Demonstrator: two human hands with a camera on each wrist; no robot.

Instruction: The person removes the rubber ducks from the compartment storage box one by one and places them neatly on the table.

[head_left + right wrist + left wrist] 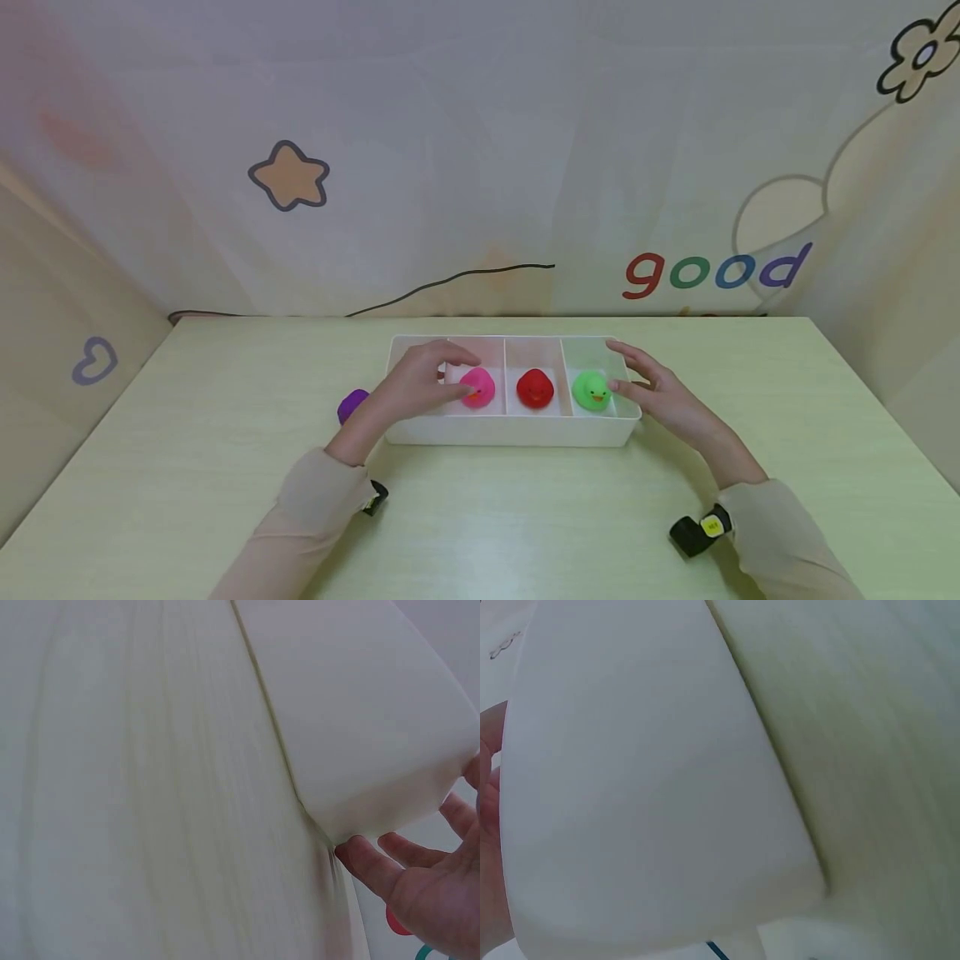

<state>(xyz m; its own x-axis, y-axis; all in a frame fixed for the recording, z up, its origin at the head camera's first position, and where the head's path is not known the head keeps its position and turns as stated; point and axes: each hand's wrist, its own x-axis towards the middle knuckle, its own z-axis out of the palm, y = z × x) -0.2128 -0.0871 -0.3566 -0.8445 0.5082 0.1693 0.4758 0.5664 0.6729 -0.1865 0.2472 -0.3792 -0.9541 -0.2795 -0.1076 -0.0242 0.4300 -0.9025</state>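
Observation:
A white compartment box (510, 431) stands on the table. Inside it, in separate compartments, sit a pink rubber duck (483, 390), a red rubber duck (535, 389) and a green rubber duck (592, 391). My left hand (412, 382) reaches over the left part of the box, thumb and fingers apart. Its thumb overlaps the pink duck; whether they touch I cannot tell. At the box's right end is my right hand (660, 400), fingers extended along the outside; the thumb lies near the green duck. The right wrist view shows those fingers (371, 866) beside the box's end wall.
A purple object (351, 405), partly hidden by my left wrist, lies on the table left of the box. Behind the table (525, 517) hangs a printed cloth (480, 167). Black straps with cameras sit at both wrists.

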